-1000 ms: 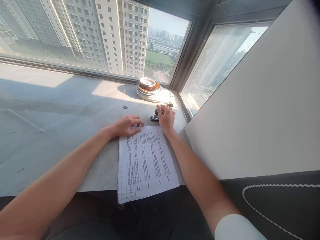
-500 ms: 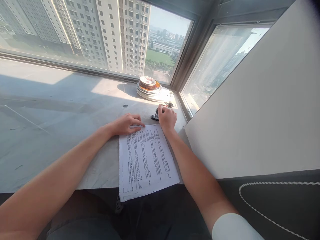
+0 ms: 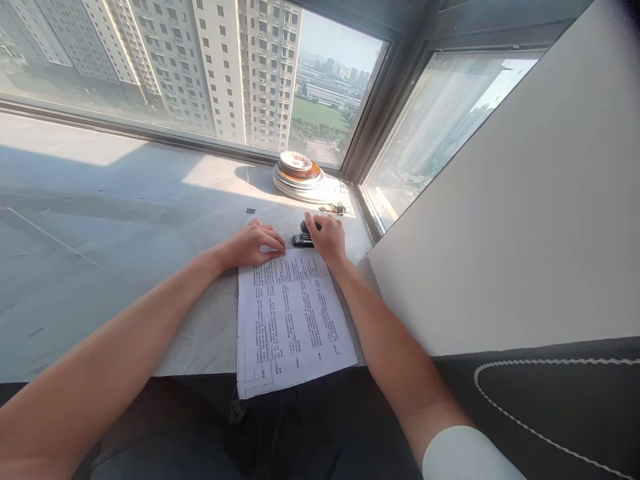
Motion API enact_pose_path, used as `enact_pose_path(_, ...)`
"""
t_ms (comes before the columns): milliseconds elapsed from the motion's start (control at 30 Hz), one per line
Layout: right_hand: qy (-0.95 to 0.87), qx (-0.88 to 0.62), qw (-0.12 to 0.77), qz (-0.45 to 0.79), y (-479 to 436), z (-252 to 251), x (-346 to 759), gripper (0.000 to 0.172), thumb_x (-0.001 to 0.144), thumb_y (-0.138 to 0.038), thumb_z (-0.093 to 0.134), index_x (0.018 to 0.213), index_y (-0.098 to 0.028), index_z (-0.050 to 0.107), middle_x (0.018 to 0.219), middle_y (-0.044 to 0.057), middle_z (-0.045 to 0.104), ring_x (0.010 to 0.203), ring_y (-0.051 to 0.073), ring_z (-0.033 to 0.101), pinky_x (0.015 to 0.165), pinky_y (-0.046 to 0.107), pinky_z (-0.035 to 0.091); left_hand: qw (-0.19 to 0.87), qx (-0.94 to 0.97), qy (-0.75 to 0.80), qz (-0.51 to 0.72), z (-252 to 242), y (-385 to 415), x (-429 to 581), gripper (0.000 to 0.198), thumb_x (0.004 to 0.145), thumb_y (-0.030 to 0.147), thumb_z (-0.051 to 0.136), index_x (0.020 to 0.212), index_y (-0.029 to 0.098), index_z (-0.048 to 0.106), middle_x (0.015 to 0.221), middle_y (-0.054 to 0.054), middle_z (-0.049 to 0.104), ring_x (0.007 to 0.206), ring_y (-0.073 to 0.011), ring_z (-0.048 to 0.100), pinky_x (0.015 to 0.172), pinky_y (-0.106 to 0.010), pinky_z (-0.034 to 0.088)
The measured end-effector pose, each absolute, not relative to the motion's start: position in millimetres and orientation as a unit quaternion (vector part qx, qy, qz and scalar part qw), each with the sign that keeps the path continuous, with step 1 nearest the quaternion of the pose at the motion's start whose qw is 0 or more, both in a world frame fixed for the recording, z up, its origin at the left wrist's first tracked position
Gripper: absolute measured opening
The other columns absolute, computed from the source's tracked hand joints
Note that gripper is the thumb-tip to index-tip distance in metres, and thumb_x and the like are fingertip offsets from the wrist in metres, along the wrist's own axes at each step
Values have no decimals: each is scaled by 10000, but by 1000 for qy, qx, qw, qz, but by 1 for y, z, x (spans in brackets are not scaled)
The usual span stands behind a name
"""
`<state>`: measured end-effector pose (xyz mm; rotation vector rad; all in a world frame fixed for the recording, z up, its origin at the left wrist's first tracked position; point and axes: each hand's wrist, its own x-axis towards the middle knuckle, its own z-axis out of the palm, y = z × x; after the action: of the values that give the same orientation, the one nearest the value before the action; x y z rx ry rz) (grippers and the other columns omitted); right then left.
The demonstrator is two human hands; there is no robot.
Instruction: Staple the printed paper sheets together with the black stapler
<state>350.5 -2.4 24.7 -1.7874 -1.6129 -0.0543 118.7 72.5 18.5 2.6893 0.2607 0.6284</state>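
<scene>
A printed sheet of paper lies on the grey window ledge, its near end hanging over the edge. My left hand rests on the sheet's far left corner, fingers curled down onto it. My right hand is wrapped over a small black stapler just beyond the sheet's far edge. The stapler's front end pokes out to the left of my fingers.
A stack of round plates stands in the sunlit far corner by the window. A bunch of keys lies near it. A tiny dark piece sits on the ledge. A white wall rises on the right.
My right hand has slid the stapler leftwards, closer to the sheet's top edge. My left hand's fingers have curled in a little at the sheet's corner.
</scene>
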Motion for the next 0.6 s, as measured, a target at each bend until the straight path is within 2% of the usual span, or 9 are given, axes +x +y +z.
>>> enact_pose_path(133, -642, -682, 351, -13, -2, 26, 346, 630, 1098, -610, 331, 605, -228, 412, 608, 13, 545, 753, 206, 589, 750, 311, 389, 187, 952, 93, 224, 17, 74, 119, 172, 958, 322, 658, 982, 337, 828, 1046, -2, 820, 983, -200, 722, 957, -415, 434)
enact_pose_path(300, -686, -649, 329, 12, -7, 32, 348, 611, 1091, -635, 340, 684, -226, 540, 710, 26, 619, 825, 214, 592, 825, 329, 394, 184, 953, 92, 223, 15, 75, 120, 198, 979, 295, 626, 988, 314, 823, 1061, -14, 816, 966, -183, 731, 948, -400, 459)
enact_pose_path(433, -725, -614, 309, 30, -14, 40, 351, 433, 1080, -542, 431, 861, -231, 638, 876, 34, 695, 913, 225, 587, 890, 351, 402, 186, 951, 85, 233, 15, 75, 121, 195, 970, 275, 635, 970, 311, 827, 1040, -16, 815, 939, -178, 737, 922, -383, 490)
enact_pose_path(600, -762, -595, 250, 46, -20, 45, 361, 169, 945, -367, 620, 1059, -246, 646, 1002, 47, 704, 987, 255, 581, 865, 350, 423, 199, 949, 84, 229, 17, 77, 120, 206, 966, 297, 628, 985, 308, 833, 1049, -34, 809, 915, -185, 738, 873, -376, 537)
